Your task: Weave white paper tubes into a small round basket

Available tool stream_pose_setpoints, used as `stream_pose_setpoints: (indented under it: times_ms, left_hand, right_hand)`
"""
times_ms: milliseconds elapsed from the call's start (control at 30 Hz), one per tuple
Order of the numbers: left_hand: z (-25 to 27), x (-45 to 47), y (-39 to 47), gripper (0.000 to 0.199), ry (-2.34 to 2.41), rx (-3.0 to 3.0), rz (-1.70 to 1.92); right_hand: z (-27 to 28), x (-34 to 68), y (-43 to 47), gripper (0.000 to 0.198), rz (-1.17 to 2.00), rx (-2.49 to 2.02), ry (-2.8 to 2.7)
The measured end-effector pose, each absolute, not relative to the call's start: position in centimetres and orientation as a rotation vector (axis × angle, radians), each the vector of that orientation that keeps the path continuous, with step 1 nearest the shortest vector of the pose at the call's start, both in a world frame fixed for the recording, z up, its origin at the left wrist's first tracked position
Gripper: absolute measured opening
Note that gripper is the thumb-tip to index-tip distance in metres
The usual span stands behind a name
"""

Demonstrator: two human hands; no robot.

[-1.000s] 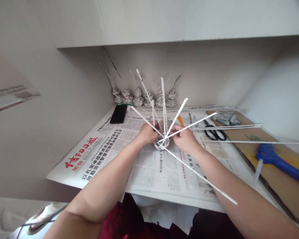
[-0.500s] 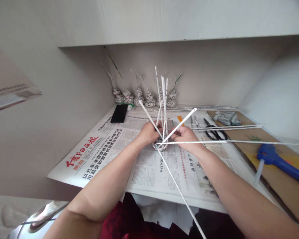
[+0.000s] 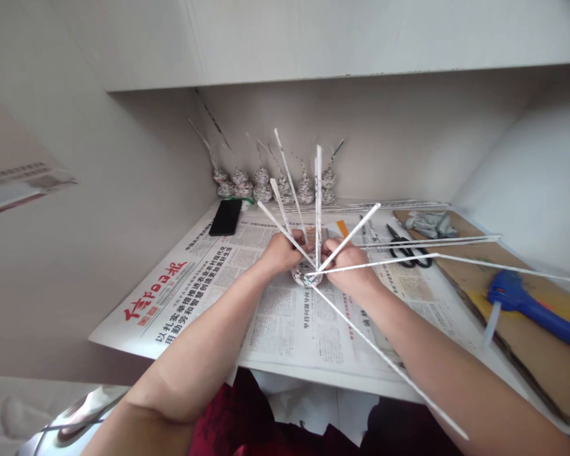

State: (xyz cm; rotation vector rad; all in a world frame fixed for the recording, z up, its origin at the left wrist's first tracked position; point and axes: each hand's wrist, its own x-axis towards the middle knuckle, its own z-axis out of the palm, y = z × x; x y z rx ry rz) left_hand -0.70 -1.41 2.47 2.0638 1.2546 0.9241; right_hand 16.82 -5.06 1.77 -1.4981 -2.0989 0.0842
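Observation:
A small round piece woven from rolled newspaper strips [image 3: 304, 276] is between my two hands, above the newspaper. Several stiff white paper tubes [image 3: 319, 202] fan up and out from it. One long paper tube [image 3: 389, 261] runs off to the right, bent partway along; another slants down toward my right forearm. My left hand [image 3: 284, 252] is closed around the piece's left far side, its fingertips partly hidden behind the tubes. My right hand [image 3: 346, 258] is closed at the right side, with fingers pinched near the tube bases; what exactly they pinch is hidden.
Several finished gourd-shaped woven pieces [image 3: 262, 185] line the back wall. A black phone [image 3: 225, 217] lies at left on the newspaper [image 3: 209, 285]. To the right are black scissors [image 3: 408, 253], loose paper tubes [image 3: 432, 243], and a blue glue gun [image 3: 527, 304] on cardboard [image 3: 494, 361].
The woven piece has turned between my hands. Several upright tubes now lean further left, the long right-hand tube has bent upward, and the lower tube has swung right.

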Motion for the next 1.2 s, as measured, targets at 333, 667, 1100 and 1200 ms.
stream_pose_setpoints:
  times_ms: [333, 667, 1100, 1200]
  left_hand:
    - [2.4, -0.9, -1.6, 0.020, 1.141, 2.111, 0.922]
    - [1.8, -0.3, -1.5, 0.024, 1.182, 2.051, 1.003]
    - [2.1, -0.3, -1.7, 0.006, 1.294, 2.132, 0.931]
    - [2.5, -0.4, -1.9, 0.009, 1.267, 2.161, 0.917]
  right_hand:
    - [1.9, 16.8, -5.1, 0.013, 0.178, -1.497, -2.057]
    - [2.1, 16.9, -5.1, 0.012, 0.184, -1.597, -2.044]
    - [2.6, 16.4, -5.9, 0.013, 0.181, -1.488, -2.034]
    - [2.7, 16.4, -5.9, 0.012, 0.193, -1.498, -2.027]
